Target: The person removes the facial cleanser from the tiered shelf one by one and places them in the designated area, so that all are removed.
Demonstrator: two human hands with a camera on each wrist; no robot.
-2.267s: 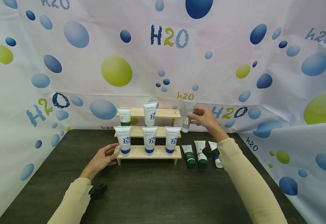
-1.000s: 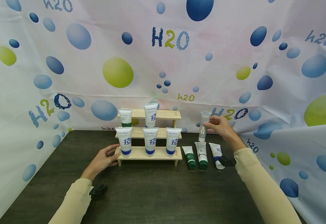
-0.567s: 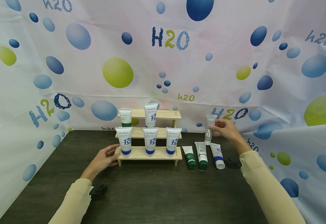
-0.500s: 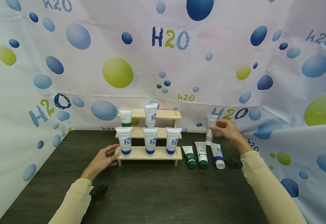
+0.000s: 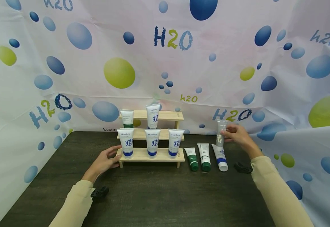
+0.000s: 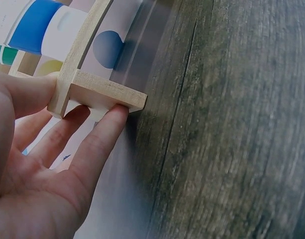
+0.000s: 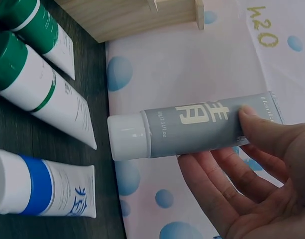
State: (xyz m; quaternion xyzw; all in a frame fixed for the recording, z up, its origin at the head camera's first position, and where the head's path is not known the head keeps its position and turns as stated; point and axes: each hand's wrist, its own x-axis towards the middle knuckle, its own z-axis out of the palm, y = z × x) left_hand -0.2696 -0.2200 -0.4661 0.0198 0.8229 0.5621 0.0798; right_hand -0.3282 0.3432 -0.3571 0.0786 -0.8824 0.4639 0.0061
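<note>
In the head view my right hand [image 5: 238, 136] pinches a grey squeeze tube [image 5: 221, 134] between thumb and fingers, cap down. The right wrist view shows the grey tube [image 7: 192, 127] with its white cap over the dark table's edge in that view. It overlaps a white tube with a blue band [image 5: 220, 159] lying on the table. My left hand [image 5: 103, 160] holds the left end of a stepped wooden rack [image 5: 159, 154]. In the left wrist view the thumb lies on the shelf end, and fingertips touch the leg [image 6: 110, 89].
On the lowest shelf stand three white-and-blue tubes [image 5: 152, 142]. Higher up are a white-and-green tube [image 5: 127, 118] and another white-and-blue tube [image 5: 152, 115]. Two green-capped tubes [image 5: 204, 156] lie right of the rack. A printed backdrop [image 5: 165, 63] rises behind the dark table [image 5: 153, 195].
My right hand has carried the grey tube from beside the rack's upper shelf rightward and down, over the row of lying tubes. The left hand stays at the rack's left end.
</note>
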